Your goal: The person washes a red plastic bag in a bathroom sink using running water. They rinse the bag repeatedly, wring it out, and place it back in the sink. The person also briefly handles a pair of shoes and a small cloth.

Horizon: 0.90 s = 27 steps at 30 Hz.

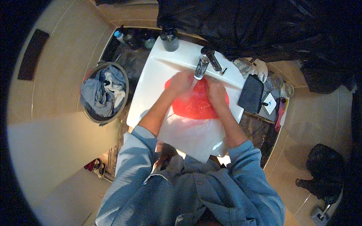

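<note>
Water runs from the chrome tap [201, 68] onto a wet, bright red piece of cloth or plastic [192, 104] in the white washbasin [145, 88]. My left hand [181, 83], blurred by motion, is closed on its upper left part beside the stream. On its upper right side my right hand [217, 94] is closed too, with the fingertips partly hidden. A pale, translucent sheet [190, 137] hangs from below the red part over the basin's front edge. Whether red and pale parts are one piece, I cannot tell.
Left of the basin stands a round bin [125, 84] filled with blue and white cloth. A dark jar [169, 42] is on the basin's back left corner. To the right lie a dark grey pouch [251, 94], glass jars [277, 81] and a pink-handled item [281, 109].
</note>
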Available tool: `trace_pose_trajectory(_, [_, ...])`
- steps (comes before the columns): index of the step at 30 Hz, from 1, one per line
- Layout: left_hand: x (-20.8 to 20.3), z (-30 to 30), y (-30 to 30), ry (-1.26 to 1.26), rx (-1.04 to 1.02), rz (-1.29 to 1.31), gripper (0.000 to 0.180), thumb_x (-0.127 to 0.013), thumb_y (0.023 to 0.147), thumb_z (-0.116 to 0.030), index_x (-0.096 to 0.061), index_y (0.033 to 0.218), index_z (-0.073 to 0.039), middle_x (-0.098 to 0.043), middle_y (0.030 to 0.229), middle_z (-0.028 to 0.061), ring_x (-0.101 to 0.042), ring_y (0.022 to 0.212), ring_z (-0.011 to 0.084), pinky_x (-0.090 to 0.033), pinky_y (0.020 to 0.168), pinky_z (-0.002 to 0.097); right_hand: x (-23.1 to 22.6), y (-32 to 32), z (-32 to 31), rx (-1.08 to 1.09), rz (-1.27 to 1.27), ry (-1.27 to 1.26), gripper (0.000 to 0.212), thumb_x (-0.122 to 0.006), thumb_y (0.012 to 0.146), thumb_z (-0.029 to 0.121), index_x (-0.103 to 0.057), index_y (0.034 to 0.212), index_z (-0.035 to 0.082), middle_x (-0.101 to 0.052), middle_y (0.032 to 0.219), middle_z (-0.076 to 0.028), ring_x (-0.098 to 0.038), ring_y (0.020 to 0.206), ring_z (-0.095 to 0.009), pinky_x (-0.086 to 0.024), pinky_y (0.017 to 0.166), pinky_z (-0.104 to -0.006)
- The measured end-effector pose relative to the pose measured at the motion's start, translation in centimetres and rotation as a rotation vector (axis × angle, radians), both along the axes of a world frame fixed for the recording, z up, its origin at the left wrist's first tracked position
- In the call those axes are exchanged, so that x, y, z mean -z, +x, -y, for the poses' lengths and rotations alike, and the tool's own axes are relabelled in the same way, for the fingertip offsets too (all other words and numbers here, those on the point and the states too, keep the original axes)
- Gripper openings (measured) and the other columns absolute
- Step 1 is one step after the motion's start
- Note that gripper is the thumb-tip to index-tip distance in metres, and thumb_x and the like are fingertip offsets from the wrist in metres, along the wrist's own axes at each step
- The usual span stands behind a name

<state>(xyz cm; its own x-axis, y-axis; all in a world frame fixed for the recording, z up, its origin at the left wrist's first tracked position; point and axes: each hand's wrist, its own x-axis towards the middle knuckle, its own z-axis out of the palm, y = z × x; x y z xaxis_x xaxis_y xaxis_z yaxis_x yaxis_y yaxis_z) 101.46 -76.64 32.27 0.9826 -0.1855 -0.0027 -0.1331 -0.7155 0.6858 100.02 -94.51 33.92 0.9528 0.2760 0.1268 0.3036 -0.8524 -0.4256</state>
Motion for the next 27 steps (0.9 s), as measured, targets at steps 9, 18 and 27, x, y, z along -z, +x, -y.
trace_pose_trajectory(9, [-10.1,-6.7,-4.1,0.089,-0.063,-0.146,0.018,-0.069,0.065,-0.009,-0.063,0.081,-0.008,-0.064,0.077,0.0114,-0.060,0.074,0.0266,-0.047,0.070,0.0359,-7.0,-3.5,6.1,0.026,0.003,-0.015,0.020,-0.049,0.087,0.022,-0.062,0.098,0.010,-0.063,0.096,-0.015,-0.059,0.084,-0.032,-0.048,0.073,-0.0430])
trace_pose_trajectory(18, [-19.0,-9.7,-4.3,-0.455,-0.229,0.174,0.021,-0.063,0.064,0.010,-0.051,0.072,-0.005,-0.050,0.067,-0.0047,-0.046,0.066,0.0058,-0.039,0.061,0.0206,-14.2,-2.3,8.3,0.154,0.233,0.530,0.013,-0.057,0.087,0.017,-0.062,0.088,0.004,-0.062,0.077,-0.009,-0.057,0.067,-0.018,-0.045,0.063,-0.0286])
trace_pose_trajectory(27, [-28.3,-8.6,-5.6,-0.732,-0.133,0.513,0.022,-0.053,0.066,0.014,-0.051,0.078,-0.004,-0.057,0.085,0.0018,-0.055,0.080,0.0107,-0.045,0.071,0.0231,-22.4,-5.1,8.6,0.062,0.640,0.840,0.010,-0.059,0.084,0.011,-0.063,0.085,0.002,-0.063,0.080,-0.006,-0.055,0.074,-0.015,-0.043,0.067,-0.0273])
